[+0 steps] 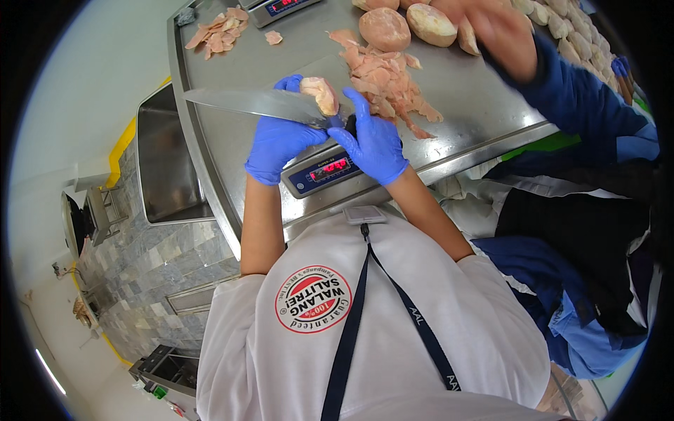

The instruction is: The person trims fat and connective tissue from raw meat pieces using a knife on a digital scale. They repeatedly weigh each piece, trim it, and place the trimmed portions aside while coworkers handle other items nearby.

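Note:
Both my hands wear blue gloves. My left hand (pixel 281 145) is closed around a small chunk of pale pink meat (pixel 319 94), its fingers partly hidden behind the blade. In my right hand (pixel 372 140) is a large knife (pixel 260 103). Its dark handle is mostly covered by my fingers, and its wide blade points left, across the front of my left hand and close to the meat. Beneath my hands sits a digital scale (pixel 327 172) with a lit red display. A loose pile of thin meat slices (pixel 386 81) lies just beyond my right hand.
Large round meat pieces (pixel 385 29) stand at the far right of the steel table (pixel 463 140). A co-worker's blurred hand (pixel 495 35) reaches among them. A smaller slice pile (pixel 219 33) and a second scale (pixel 277 8) are at the far left. A steel basin (pixel 165 161) adjoins the table's left edge.

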`<state>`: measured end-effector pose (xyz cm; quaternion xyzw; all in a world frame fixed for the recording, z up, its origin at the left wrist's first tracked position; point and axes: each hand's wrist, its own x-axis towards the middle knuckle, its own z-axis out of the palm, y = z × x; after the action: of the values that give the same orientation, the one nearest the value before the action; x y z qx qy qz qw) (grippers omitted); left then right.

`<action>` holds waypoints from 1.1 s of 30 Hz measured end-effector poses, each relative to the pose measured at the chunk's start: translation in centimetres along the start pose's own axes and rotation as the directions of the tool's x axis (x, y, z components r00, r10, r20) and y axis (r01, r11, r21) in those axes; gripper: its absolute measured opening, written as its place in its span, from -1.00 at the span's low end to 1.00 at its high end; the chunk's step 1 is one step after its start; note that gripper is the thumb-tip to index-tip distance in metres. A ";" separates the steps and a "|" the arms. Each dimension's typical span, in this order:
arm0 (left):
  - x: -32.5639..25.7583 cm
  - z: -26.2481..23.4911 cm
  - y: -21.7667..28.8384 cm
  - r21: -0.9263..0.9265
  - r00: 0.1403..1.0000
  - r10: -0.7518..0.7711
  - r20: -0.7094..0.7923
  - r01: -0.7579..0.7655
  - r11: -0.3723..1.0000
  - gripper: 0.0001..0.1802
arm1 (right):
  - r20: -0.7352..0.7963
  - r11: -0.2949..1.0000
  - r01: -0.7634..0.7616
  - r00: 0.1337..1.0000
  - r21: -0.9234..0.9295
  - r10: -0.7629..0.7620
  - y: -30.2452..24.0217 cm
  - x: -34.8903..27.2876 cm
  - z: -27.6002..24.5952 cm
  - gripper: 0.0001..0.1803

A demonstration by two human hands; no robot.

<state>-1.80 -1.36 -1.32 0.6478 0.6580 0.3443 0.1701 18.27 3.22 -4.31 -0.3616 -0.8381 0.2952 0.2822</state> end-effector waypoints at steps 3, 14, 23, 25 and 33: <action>0.7 -0.3 1.0 -0.136 0.992 -0.080 0.094 0.092 0.986 -0.05 | 0.057 0.998 -0.066 0.996 0.021 0.065 -1.0 1.7 -0.1 -0.15; 0.4 -1.1 1.1 -0.053 0.993 -0.018 0.114 0.024 0.998 -0.01 | 0.165 0.999 -0.027 0.986 0.035 0.021 2.1 1.0 -1.9 -0.25; 0.4 -0.5 -0.4 0.272 0.987 -0.029 0.158 -0.015 0.962 -0.10 | 0.148 0.994 -0.051 0.988 0.094 0.037 -0.8 4.9 -0.9 -0.41; 0.6 -1.3 0.3 0.300 0.982 -0.060 0.179 0.004 0.954 -0.06 | 0.143 0.991 -0.093 0.987 0.094 0.079 -1.3 4.7 -0.9 -0.41; -1.6 -1.2 1.7 0.401 0.989 -0.051 -0.136 0.102 0.910 0.06 | 0.020 0.961 -0.078 0.997 0.264 0.076 -2.2 1.7 1.4 -0.36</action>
<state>-1.24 -3.32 0.31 0.6203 0.7494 0.2317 0.0044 15.36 2.94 -3.24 -0.3515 -0.7779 0.4171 0.3121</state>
